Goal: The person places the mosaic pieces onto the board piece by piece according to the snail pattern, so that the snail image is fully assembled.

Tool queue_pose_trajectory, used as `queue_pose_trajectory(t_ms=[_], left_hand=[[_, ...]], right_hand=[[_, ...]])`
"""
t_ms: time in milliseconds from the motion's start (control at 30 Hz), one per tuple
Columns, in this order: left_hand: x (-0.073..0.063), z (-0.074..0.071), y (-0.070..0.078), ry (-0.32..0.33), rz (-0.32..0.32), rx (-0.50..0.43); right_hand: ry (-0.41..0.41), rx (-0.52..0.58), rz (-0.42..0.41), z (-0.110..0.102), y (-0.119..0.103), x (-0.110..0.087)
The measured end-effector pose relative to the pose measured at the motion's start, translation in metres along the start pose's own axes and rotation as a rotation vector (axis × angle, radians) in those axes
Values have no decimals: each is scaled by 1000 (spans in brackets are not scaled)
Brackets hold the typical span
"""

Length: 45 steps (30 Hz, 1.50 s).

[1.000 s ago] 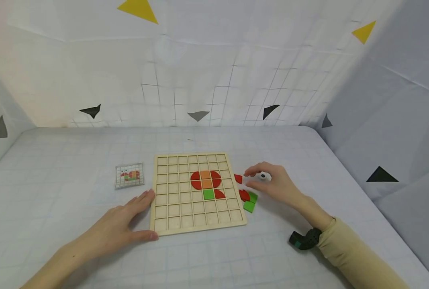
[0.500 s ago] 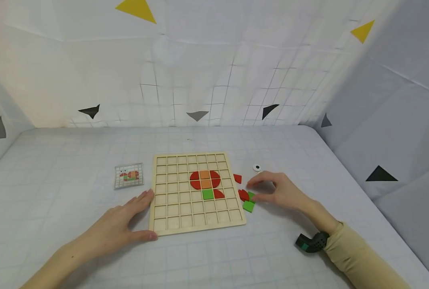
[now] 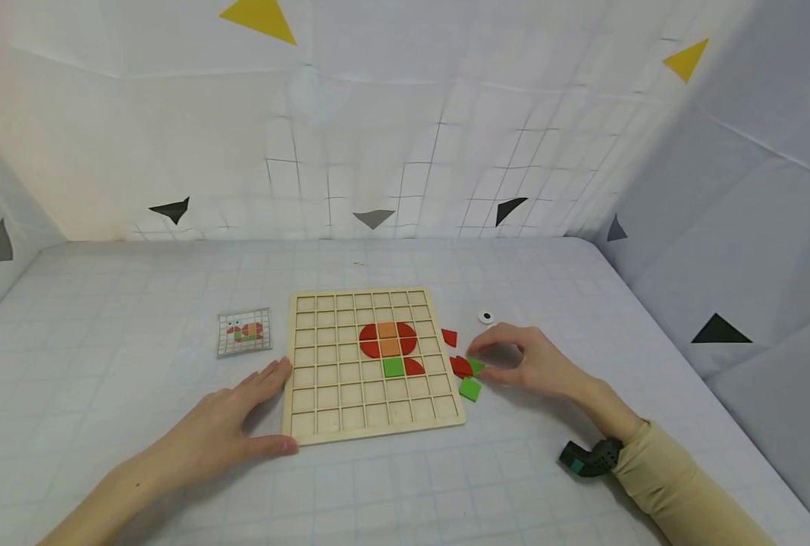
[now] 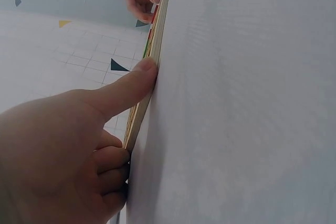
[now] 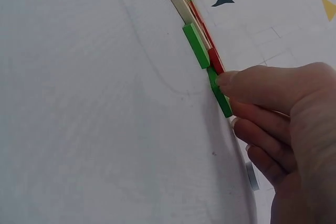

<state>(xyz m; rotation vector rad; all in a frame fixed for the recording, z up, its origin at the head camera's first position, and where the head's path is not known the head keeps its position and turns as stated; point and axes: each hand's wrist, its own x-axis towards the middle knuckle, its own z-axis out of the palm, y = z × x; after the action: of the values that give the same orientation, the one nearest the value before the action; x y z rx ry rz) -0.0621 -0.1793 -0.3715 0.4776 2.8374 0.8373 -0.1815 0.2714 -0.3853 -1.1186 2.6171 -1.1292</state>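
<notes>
The left hand [image 3: 230,417], fingers extended, touches the left edge of the gridded board [image 3: 306,400], whose cells contain green, red and orange tiles [image 3: 389,347], and the right hand [image 3: 533,362] pinches a green piece [image 3: 475,367] beside the right edge.

A: Sort of place?
B: Indoors. Screened booth, more lab set-up than furnished room; building around it cannot be told.
A: Evidence?
B: Counter [image 3: 405,493] wrapped in pale covering, faint grid lines, rounded far corners. Far side: whitish backdrop [image 3: 378,91], creased, thin dark grid low down.
A: Flanks?
B: Left sheet [image 3: 23,220] and right sheet [image 3: 773,227], both pale, enclosing the counter.
A: Markings?
B: Flat triangles. Two yellow triangles [image 3: 262,21] high on backdrop; grey triangle [image 3: 374,219] low, centre; more black and grey ones low down, flanks included. Cloth or paper: cannot tell.
</notes>
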Motion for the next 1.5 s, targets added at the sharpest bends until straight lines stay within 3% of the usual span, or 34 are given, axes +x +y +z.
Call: queue_pose_trajectory(t_ms=[233,600,933,1233,1500], left_hand=[[1,-1,0,4,12,1],[2,0,0,-3,1,2],[2,-1,0,0,13,0],[2,0,0,-4,13,2],[1,1,0,-6,0,-2]], right_hand=[[74,-44,-39,2,5,0],[159,-99,40,1,9,0],[214,-151,56,0,7,2],[263,-179,37,-6,-7,18],[255,-100,50,2,-29,40]])
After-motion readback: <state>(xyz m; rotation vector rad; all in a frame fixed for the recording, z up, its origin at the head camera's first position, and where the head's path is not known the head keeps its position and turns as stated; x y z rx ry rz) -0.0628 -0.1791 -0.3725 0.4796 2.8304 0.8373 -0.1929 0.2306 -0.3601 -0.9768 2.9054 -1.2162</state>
